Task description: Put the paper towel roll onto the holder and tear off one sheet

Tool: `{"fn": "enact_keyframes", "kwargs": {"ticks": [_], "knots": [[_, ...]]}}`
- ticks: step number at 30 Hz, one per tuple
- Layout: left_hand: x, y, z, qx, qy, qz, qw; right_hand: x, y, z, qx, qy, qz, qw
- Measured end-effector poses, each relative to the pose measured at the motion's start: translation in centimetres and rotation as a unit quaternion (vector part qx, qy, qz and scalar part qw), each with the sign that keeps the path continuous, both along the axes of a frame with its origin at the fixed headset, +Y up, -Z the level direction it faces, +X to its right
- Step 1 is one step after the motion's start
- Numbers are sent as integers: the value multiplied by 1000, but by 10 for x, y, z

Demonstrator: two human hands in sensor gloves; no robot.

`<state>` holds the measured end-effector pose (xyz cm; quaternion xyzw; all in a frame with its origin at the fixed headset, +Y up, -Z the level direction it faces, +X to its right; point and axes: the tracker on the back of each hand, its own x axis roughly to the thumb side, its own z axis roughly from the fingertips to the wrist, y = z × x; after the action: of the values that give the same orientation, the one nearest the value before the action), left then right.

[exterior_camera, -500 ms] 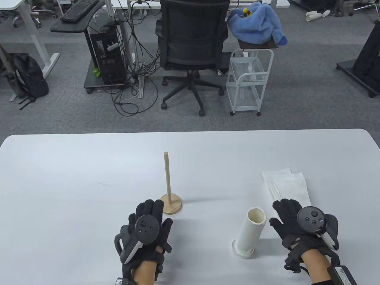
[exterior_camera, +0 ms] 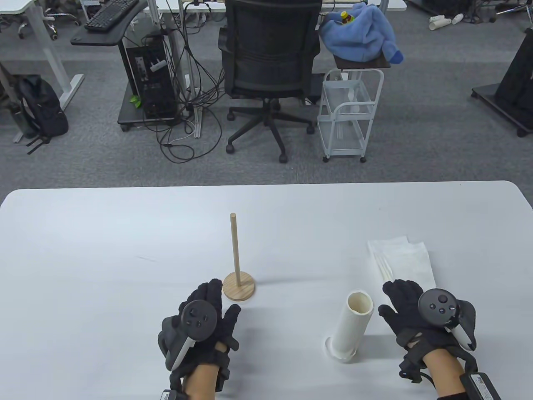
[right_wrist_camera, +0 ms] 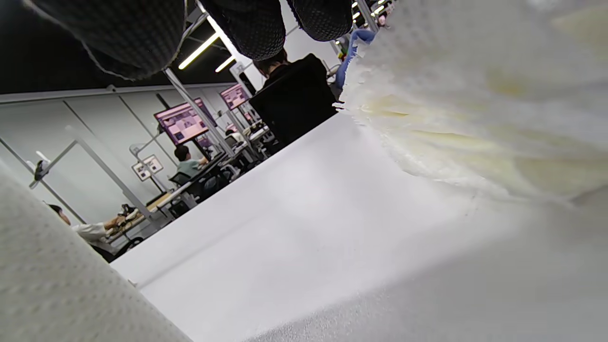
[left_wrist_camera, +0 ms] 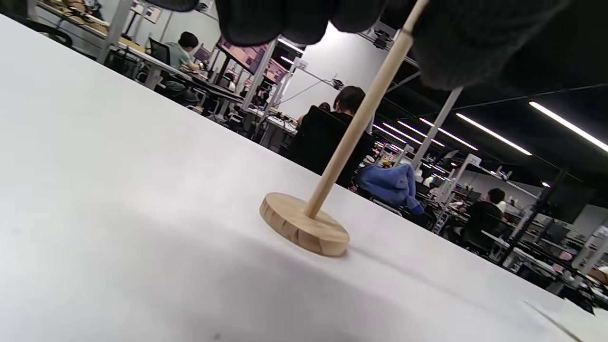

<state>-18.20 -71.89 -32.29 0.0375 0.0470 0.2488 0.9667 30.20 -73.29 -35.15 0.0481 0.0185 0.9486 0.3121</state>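
Both hands lie flat, fingers relaxed, grasping nothing: left hand (exterior_camera: 204,321) just beside the holder (exterior_camera: 237,271) base, right hand (exterior_camera: 416,316) beyond the paper towel roll (exterior_camera: 354,325), which stands right of the holder, folded sheets (exterior_camera: 402,260) behind.

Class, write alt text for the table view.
Two gloved hands, left hand and right hand, rest open on a white table. Between them stand a bare wooden holder and a paper towel roll; loose paper sheets lie beyond.

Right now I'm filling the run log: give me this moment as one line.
roll: upright on table, off holder | left hand: open, near holder base | right hand: open, beside roll | loose sheets: behind right hand
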Motion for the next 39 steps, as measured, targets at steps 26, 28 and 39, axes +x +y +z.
{"fn": "enact_keyframes", "kwargs": {"ticks": [26, 28, 39], "knots": [[17, 18, -103, -14, 84, 67, 994, 8, 0, 3, -5, -2, -63, 998], [19, 17, -105, -17, 85, 72, 994, 8, 0, 3, -5, -2, -66, 998], [26, 14, -104, -12, 88, 111, 990, 10, 1, 3, -3, -2, -82, 997]]}}
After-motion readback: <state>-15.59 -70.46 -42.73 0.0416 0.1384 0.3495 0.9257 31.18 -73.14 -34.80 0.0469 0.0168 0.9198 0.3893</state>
